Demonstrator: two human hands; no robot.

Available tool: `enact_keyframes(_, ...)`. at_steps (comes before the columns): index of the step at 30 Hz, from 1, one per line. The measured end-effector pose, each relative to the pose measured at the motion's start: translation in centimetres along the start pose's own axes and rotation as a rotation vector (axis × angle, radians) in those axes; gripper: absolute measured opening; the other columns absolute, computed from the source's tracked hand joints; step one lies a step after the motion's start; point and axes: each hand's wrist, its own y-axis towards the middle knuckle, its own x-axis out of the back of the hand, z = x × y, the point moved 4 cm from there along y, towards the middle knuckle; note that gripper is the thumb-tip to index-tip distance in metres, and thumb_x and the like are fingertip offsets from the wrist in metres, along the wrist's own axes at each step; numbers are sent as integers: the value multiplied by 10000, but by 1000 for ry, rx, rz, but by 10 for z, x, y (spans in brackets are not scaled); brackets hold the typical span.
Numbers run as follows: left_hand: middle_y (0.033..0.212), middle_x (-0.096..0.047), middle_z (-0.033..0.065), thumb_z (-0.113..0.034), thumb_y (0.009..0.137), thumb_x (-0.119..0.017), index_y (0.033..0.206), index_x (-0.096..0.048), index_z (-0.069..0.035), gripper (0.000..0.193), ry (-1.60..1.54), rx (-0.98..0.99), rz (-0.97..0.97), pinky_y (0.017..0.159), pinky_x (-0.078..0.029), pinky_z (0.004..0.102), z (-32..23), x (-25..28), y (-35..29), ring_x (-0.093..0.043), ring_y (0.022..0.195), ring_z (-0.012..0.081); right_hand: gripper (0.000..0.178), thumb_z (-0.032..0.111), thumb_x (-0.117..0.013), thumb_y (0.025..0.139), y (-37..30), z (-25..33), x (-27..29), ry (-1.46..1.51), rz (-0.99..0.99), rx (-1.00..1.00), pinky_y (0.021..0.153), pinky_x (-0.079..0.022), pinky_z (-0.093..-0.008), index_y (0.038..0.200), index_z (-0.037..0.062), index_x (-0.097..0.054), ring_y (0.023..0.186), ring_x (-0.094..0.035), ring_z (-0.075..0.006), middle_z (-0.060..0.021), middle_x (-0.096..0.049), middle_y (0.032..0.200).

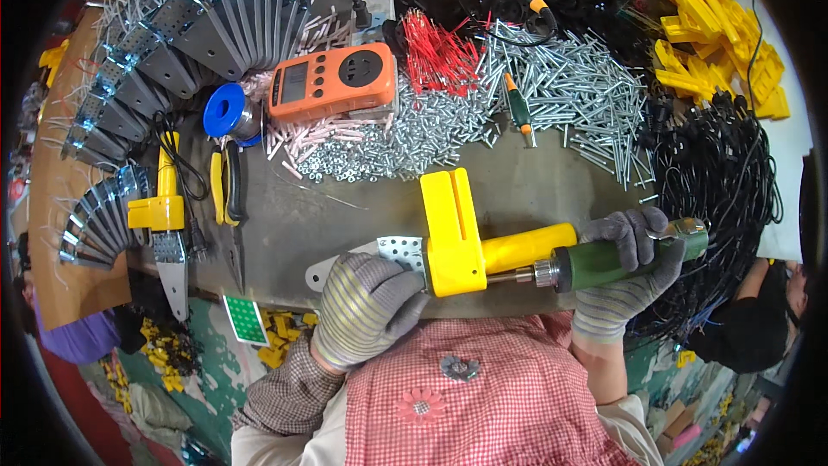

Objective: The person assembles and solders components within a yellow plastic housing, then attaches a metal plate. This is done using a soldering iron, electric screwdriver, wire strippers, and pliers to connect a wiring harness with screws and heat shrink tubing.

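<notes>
My left hand (pixel 362 300), in a grey striped glove, is closed around the flat metal plate (pixel 403 252) of a yellow-handled plastic welding iron (pixel 457 229). The iron lies sideways at the table's near edge, its block-like housing upright and its handle pointing right. My right hand (pixel 634 242), gloved too, wraps around a green electric screwdriver (pixel 595 268). Its metal shaft (pixel 514 276) points left and meets the right side of the yellow housing, below the handle. The bit's very tip is hidden there, so I cannot tell whether it sits on a screw.
Piles of long screws (pixel 569 78), short screws and nuts (pixel 371 142) spread behind, near an orange meter (pixel 332 82) and red wires (pixel 435 52). Left are pliers (pixel 227 198), a solder spool (pixel 226 112), another yellow iron (pixel 159 210) and stacked metal plates (pixel 207 43). Black cables (pixel 716 181) heap up right.
</notes>
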Motion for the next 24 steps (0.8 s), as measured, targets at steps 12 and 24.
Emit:
enact_keyframes(12, 922, -687, 65, -161, 763, -842, 995, -744, -88, 262, 22, -3, 3, 771, -518, 441, -4, -1, 3, -662, 818, 274, 303, 377, -718, 1005, 2, 0, 5, 83, 8, -13, 941, -512, -359, 1107, 94, -676, 624, -448, -83, 75, -467, 704)
enact_keyframes(24, 821, -605, 79, -96, 719, -829, 922, -700, -99, 241, -18, -202, 65, 793, -561, 487, -5, -3, 8, -640, 783, 331, 410, 539, -652, 994, -4, 5, 2, -36, -16, 99, 832, -429, -355, 1141, 155, -652, 659, -431, -107, 84, -410, 704)
